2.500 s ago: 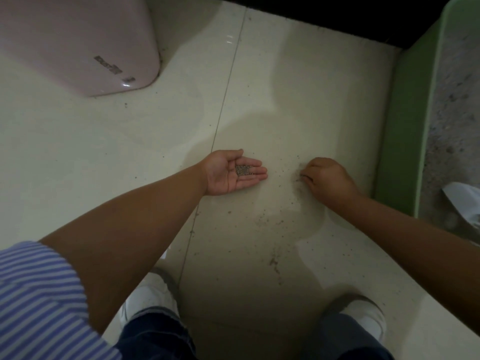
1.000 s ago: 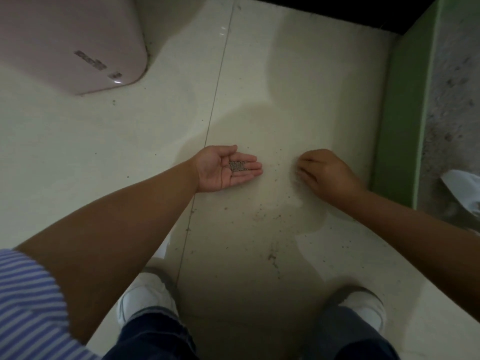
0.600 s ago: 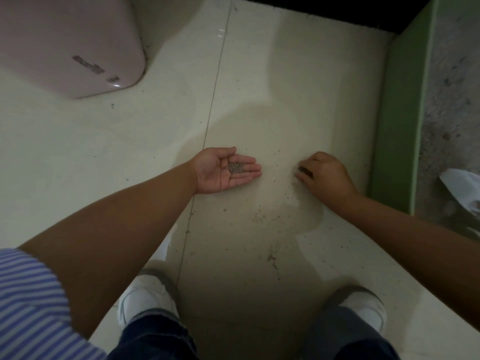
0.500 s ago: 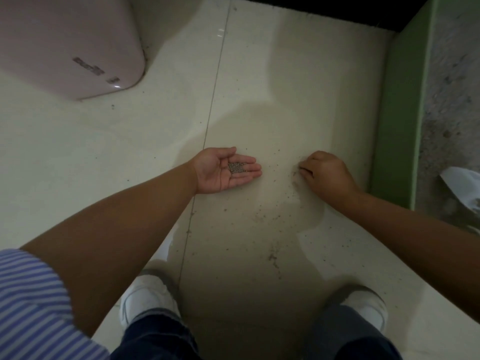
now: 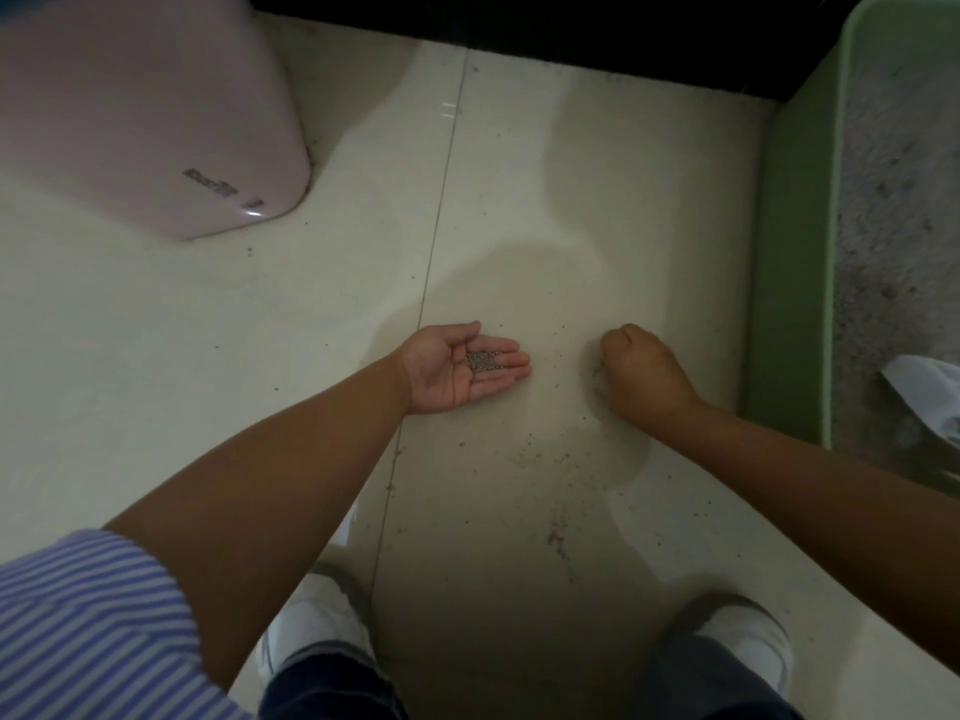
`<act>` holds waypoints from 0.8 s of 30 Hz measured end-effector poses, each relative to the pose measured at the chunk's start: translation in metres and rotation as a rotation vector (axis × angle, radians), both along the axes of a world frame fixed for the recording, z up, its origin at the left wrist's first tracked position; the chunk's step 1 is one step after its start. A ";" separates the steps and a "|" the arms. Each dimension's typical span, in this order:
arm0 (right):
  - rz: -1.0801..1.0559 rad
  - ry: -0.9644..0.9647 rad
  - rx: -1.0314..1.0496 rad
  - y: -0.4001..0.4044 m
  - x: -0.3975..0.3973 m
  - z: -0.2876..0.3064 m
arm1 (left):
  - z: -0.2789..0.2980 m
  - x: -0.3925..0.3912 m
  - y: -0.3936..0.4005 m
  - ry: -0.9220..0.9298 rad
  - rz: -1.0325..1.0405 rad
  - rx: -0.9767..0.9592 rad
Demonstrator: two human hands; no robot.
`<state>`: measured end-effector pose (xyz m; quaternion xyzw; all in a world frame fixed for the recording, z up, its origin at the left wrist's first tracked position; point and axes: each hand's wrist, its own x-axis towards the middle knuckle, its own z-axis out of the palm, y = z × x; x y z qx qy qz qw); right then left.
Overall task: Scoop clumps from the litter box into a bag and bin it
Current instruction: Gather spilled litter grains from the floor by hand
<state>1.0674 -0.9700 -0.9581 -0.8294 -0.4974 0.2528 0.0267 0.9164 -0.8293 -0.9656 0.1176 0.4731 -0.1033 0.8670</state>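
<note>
From the head view, the ground is a glossy cream tiled floor [image 5: 519, 148] with a thin grout line [image 5: 441, 200] running away from the person, and a dark strip along its far edge. Loose grey litter grains [image 5: 540, 449] are scattered on the tile between the two hands and nearer the feet. At the far left stands a pale pink rounded plastic appliance [image 5: 130, 106] with small lettering near its corner.

Along the right edge sits the green plastic litter box [image 5: 784, 252], its wall upright and grey litter [image 5: 893, 200] filling it. A crumpled white bag [image 5: 930, 397] lies on the litter at the near right.

The left hand [image 5: 457, 366] lies palm up on the floor, fingers straight and together, cupping a small heap of grey granules [image 5: 484, 361]. The right hand [image 5: 644, 376] is knuckles up, fingers curled under against the tile; whether they pinch anything I cannot tell. Two white shoes [image 5: 311, 631] and a blue striped sleeve [image 5: 93, 631] frame the bottom.
</note>
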 end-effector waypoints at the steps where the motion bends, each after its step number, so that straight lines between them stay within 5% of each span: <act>1: -0.120 0.069 0.027 0.005 -0.003 0.003 | 0.000 0.000 0.000 0.006 0.005 0.004; 6: -0.283 0.605 0.190 0.022 -0.022 0.022 | 0.008 0.003 -0.003 0.068 -0.006 0.059; 11: -0.423 0.278 0.150 0.008 0.016 0.021 | 0.008 0.004 -0.003 0.095 0.010 0.027; 20: -0.078 0.123 0.035 -0.014 0.010 0.000 | 0.002 0.003 -0.002 0.020 0.004 0.019; 24: 0.063 0.021 0.169 -0.018 0.011 -0.001 | 0.002 0.002 -0.001 0.020 -0.005 0.015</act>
